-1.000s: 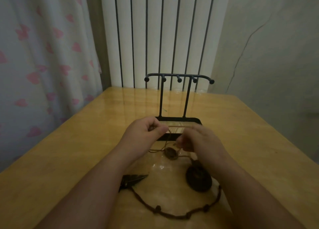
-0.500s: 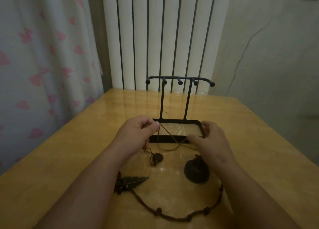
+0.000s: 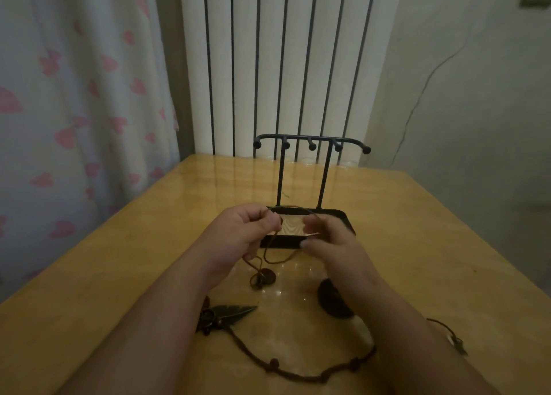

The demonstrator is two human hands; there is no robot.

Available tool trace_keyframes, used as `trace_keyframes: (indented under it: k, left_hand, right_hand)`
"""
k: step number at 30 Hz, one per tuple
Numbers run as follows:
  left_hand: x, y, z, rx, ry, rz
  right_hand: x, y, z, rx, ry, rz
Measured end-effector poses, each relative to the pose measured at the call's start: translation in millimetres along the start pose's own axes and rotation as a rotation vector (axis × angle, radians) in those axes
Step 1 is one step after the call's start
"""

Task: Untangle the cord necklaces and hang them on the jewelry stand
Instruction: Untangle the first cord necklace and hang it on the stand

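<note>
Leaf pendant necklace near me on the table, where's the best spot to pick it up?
Pinch its beaded cord from above, on the open curve just behind the leaf pendant. The cord lies loose there with nothing crossing it, so fingers can close on both sides. The leaf itself is pointed and lies flat against the table.

No legible text — none anywhere

Wooden table (image 3: 89,290) w/ white radiator (image 3: 283,66) behind, heart-print curtain (image 3: 74,96) at left, cracked wall (image 3: 462,96) at right.
</note>
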State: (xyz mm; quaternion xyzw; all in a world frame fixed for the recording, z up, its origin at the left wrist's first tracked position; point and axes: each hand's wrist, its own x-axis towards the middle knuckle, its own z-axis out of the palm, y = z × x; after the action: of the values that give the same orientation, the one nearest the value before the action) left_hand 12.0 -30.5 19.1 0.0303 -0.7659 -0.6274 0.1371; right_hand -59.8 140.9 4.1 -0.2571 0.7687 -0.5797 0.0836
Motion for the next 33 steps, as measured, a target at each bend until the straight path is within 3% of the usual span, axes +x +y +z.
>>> trace_keyframes:
  k: [4, 7, 8, 10, 14, 18, 24, 27, 29, 33]
  left_hand:
    - [0.0, -1.8, 2.9, -0.031, -0.100, 0.034]
    - [0.1, 0.5, 0.8, -0.038, -0.096, 0.033]
    - [0.6, 0.8, -1.1, -0.028, -0.062, 0.024]
    - [2.8, -1.3, -6.5, -0.013, 0.020, 0.003]
    - [6.0, -5.2, -12.1, -0.153, 0.112, -0.033]
    - [9.5, -9.3, -11.9, -0.252, 0.156, -0.089]
    - [12.4, -10.4, -13.9, -0.476, 0.247, -0.169]
    - [11.5, -9.5, -13.3, -0.416, 0.332, -0.150]
    - [12.2, -11.5, -13.1, -0.241, 0.401, -0.137]
    - [12.3, -11.4, -13.7, -0.058, 0.417, -0.151]
  right_hand:
    - [-2.1, -2.0, 22.6, -0.146, -0.120, -0.105]
    - [1.4, -4.0, 19.1, -0.175, -0.071, -0.096]
    - [1.9, -6.3, 14.0, -0.242, -0.028, -0.087]
    - [4.3, -9.8, -1.0, -0.138, 0.112, -0.047]
    - [2.0, -21.1, -30.1, 0.516, 0.389, 0.157]
    - [5.2, -18.6, -39.8, 0.560, 0.693, 0.178]
    - [10.0, -11.3, -44.6, 0.500, 0.882, 0.234]
    - [12.6, -5.3, -45.4, 0.326, 0.888, 0.229]
    - [13.5, -3.7, -44.4, 0.254, 0.887, 0.201]
    - [11.9, -7.6, -42.2, 0.302, 0.919, 0.189]
